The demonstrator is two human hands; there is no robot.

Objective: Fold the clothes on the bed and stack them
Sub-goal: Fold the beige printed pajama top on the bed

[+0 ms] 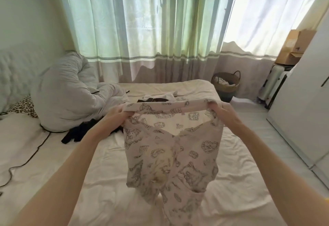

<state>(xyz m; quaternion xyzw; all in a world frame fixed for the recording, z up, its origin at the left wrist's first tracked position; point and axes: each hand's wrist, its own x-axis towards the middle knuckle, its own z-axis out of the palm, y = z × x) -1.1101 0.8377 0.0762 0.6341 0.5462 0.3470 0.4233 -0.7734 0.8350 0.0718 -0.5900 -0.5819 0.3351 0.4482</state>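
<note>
Left hand (pixel 116 114) and right hand (pixel 219 110) each grasp the waistband of the patterned trousers (pixel 171 147), suspended above the bed (pixel 99 168); black garment (pixel 76 134) lies left, basket (pixel 225 86) beyond

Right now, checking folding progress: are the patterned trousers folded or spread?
Spread, unfolded: both hands, left hand and right hand, hold the patterned trousers by the waistband, legs hanging.

I see cream patterned pyjama trousers (pixel 170 147) hanging above the bed (pixel 99 172), waistband stretched wide, legs dangling.
</note>
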